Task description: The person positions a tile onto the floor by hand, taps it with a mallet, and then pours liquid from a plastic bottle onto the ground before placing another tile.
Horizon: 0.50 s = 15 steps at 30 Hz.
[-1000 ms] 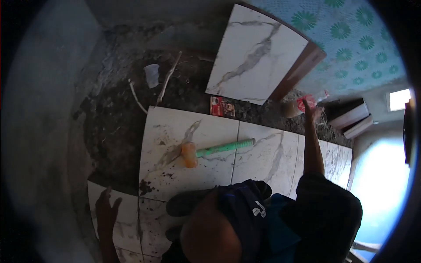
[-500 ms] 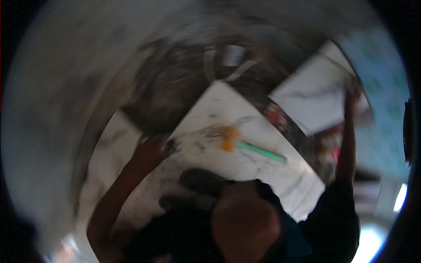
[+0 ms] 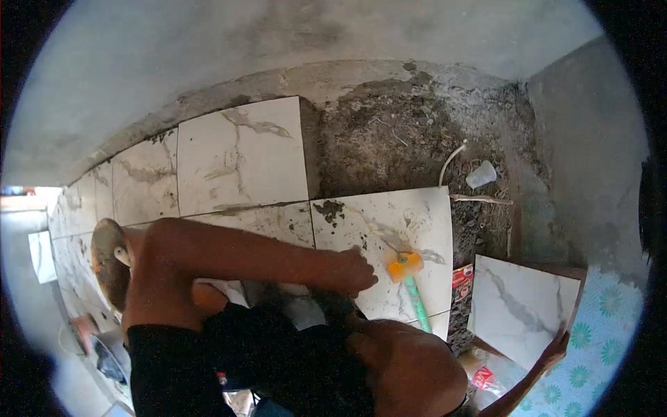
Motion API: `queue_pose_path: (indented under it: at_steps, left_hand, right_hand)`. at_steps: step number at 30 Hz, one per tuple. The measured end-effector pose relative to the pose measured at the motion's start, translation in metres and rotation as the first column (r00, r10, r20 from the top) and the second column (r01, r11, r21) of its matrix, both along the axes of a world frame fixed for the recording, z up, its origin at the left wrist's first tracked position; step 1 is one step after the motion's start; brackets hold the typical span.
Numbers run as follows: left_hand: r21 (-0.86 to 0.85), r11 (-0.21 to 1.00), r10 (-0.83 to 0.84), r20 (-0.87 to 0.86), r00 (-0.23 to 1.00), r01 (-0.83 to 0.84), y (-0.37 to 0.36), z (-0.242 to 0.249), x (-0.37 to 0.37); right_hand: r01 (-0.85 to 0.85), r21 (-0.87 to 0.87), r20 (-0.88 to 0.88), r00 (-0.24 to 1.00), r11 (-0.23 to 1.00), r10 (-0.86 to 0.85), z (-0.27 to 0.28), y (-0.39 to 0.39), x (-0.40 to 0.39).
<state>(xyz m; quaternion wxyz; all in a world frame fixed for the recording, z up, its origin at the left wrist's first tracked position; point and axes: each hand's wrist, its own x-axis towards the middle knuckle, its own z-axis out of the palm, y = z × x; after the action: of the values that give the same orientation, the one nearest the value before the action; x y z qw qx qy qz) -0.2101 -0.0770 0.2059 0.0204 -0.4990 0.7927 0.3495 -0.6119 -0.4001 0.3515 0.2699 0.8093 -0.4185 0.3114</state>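
My right hand [image 3: 554, 351] grips the lower right edge of a loose white marbled tile [image 3: 517, 306], which stands tilted at the right. My left hand [image 3: 358, 271] is over a laid tile [image 3: 382, 219] with its fingers curled; whether anything is in them is hidden. Just right of that hand, a mallet with an orange head [image 3: 405, 266] and a green handle [image 3: 417, 306] lies on the tile. My bent knee [image 3: 424, 358] covers part of the floor below it.
More laid tiles [image 3: 240, 160] run leftward along the wall [image 3: 278, 42]. Rough, dark ground [image 3: 389, 149] lies beyond them. A white plastic cup [image 3: 481, 175], a pale pipe [image 3: 453, 161], a red packet [image 3: 461, 281] and a clear bottle with a red label [image 3: 482, 377] are at the right.
My view has swung and sharpened, so the laid tiles and the wall at left show more. My left hand is now nearer the mallet. My right hand stays at the loose tile's edge.
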Motion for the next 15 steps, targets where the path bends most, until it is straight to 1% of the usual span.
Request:
queue_pose_path:
  at_steps: [2, 3, 4, 5, 6, 7, 8, 9, 10, 11, 12, 13, 14, 15]
  left_hand:
    - [0.251, 0.965, -0.092, 0.041, 0.995, 0.079, -0.032, -0.017, 0.001]
    - [0.180, 0.984, 0.012, 0.001, 1.000, -0.012, -0.041, -0.029, -0.004]
    - [0.115, 0.988, 0.108, -0.040, 0.993, -0.103, -0.051, -0.040, -0.007]
    - [0.129, 0.932, 0.355, -0.142, 0.924, -0.339, -0.062, -0.040, -0.013]
    - [0.174, 0.821, 0.571, -0.237, 0.786, -0.544, -0.070, -0.040, -0.022]
    - [0.180, 0.826, 0.564, -0.244, 0.789, -0.534, -0.073, -0.044, -0.029]
    - [0.238, 0.728, 0.671, -0.440, 0.597, -0.643, -0.076, -0.052, -0.033]
    - [0.323, 0.618, 0.721, -0.597, 0.352, -0.717, -0.080, -0.057, -0.037]
    - [0.320, 0.626, 0.715, -0.600, 0.359, -0.711, -0.086, -0.060, -0.046]
    - [0.503, 0.509, 0.762, -0.641, 0.093, -0.698, -0.091, -0.063, -0.055]
    - [0.676, 0.393, 0.768, -0.614, -0.182, -0.624, -0.093, -0.069, -0.063]
    - [0.675, 0.396, 0.767, -0.616, -0.181, -0.622, -0.094, -0.077, -0.066]
    - [0.287, 0.376, 0.681, -0.731, 0.053, -0.881, -0.095, -0.091, -0.070]
    - [0.061, 0.354, 0.636, -0.747, 0.193, -0.933, -0.095, -0.091, -0.068]
  right_hand:
    - [0.116, -0.015, 0.024, 0.993, 0.993, -0.115, 0.007, 0.013, 0.005]
    - [0.108, -0.031, 0.019, 0.994, 0.994, -0.107, 0.016, 0.012, 0.011]
    - [0.213, 0.075, -0.072, 0.975, 0.974, -0.208, 0.027, 0.010, 0.020]
    - [0.328, 0.174, -0.175, 0.938, 0.929, -0.298, 0.038, 0.009, 0.028]
    - [0.449, 0.259, -0.289, 0.881, 0.855, -0.375, 0.049, 0.009, 0.032]
    - [0.314, 0.172, -0.283, 0.924, 0.934, -0.258, 0.061, 0.001, 0.030]
    - [0.170, 0.060, -0.239, 0.959, 0.984, -0.151, 0.072, -0.023, 0.014]
    - [0.185, 0.245, -0.221, 0.966, 0.952, -0.131, 0.102, -0.008, 0.045]
    - [0.116, 0.210, -0.138, 0.986, 0.971, -0.088, 0.118, -0.028, 0.037]
    - [-0.034, 0.491, 0.057, 0.998, 0.871, 0.007, 0.143, -0.024, 0.064]
    - [-0.085, 0.362, -0.066, 0.991, 0.928, 0.117, 0.148, -0.056, 0.055]
    - [-0.150, 0.213, -0.196, 0.961, 0.965, 0.193, 0.154, -0.086, 0.046]
    - [-0.159, 0.190, -0.287, 0.935, 0.969, 0.210, 0.153, -0.102, 0.066]
    - [-0.169, 0.168, -0.376, 0.900, 0.971, 0.222, 0.151, -0.121, 0.084]
